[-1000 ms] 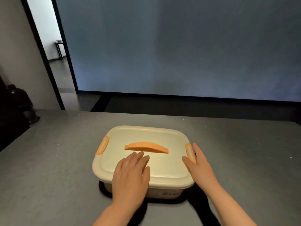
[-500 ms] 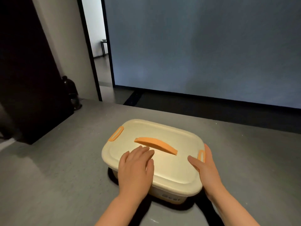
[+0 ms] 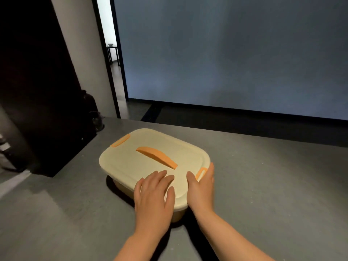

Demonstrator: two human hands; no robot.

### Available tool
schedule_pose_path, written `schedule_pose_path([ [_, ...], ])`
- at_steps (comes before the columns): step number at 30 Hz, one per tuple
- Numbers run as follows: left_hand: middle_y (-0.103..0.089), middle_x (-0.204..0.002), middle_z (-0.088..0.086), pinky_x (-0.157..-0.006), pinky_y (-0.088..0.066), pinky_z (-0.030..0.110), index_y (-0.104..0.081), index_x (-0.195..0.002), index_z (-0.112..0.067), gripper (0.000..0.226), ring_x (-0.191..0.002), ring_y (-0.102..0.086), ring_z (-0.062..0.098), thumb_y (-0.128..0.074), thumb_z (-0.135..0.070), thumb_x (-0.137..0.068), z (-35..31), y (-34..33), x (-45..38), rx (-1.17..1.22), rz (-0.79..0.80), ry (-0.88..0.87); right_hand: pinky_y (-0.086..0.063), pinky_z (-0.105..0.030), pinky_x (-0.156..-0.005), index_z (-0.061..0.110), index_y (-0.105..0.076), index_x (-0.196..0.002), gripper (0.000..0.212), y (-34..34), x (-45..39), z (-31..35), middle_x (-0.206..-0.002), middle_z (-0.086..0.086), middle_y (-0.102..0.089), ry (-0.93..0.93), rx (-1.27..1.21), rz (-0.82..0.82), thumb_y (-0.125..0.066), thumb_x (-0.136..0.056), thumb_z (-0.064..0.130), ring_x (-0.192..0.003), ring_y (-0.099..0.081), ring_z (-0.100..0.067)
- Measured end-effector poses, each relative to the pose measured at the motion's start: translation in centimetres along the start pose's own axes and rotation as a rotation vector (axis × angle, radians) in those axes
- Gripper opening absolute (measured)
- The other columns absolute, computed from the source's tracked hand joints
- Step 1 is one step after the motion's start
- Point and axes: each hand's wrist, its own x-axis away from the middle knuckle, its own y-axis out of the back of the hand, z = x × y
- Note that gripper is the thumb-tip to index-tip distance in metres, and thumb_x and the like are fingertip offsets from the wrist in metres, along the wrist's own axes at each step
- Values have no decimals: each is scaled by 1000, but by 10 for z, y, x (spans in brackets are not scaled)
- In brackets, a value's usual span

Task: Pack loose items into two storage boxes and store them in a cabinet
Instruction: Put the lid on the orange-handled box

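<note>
Turned further askew on grey bench (image 3: 263, 185): cream plastic lidded storage box (image 3: 143, 166), left hand (image 3: 153, 196) flat atop, right hand (image 3: 202, 189) spread against orange side clip (image 3: 201, 173).

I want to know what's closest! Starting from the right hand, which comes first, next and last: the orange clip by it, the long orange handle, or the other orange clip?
From the right hand, in the head view:
1. The near orange clip, on the lid's right end, touching the hand.
2. The long orange handle, across the middle of the lid.
3. The far orange clip, on the lid's left end.
</note>
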Motion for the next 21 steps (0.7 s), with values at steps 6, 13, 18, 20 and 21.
schedule_pose_path([
  [6,-44,-129,-27,-115,0,24,-60,-118,-39,42,-132,-31,-2,-28,-41,-92,87,46,-31,74,23,37,-29,-40,-107,19,12,-152,86,-86,51,22,-158,-3,-12,-61,41,-109,-51,-95,32,-143,-14,-23],
  [13,-52,-135,-12,-117,-10,37,-59,-122,-31,32,-130,-38,8,-45,-29,-93,103,67,-40,8,86,99,-16,-37,-115,17,27,-147,100,-113,69,32,-158,-1,0,-30,98,67,-51,-91,49,-145,-1,-17],
  [18,-59,-124,-15,-99,-32,32,-64,-112,-33,38,-118,-50,9,-40,-33,-84,62,52,-28,79,88,-71,-20,-33,-117,25,-10,-152,71,-54,69,15,-155,9,-19,171,361,112,-48,-95,45,-143,-17,-10],
  [20,-59,-125,-13,-100,-32,31,-64,-114,-30,38,-119,-48,10,-42,-33,-84,38,39,-23,187,144,-168,-15,-31,-118,29,-18,-150,60,-17,72,7,-155,12,-23,229,497,48,-45,-97,41,-143,-19,-7],
  [21,-59,-125,-13,-100,-32,30,-64,-114,-29,38,-119,-48,11,-42,-33,-84,24,32,-20,231,171,-227,-13,-31,-118,29,-21,-149,58,4,74,4,-155,12,-24,243,562,1,-45,-97,39,-142,-19,-7],
])
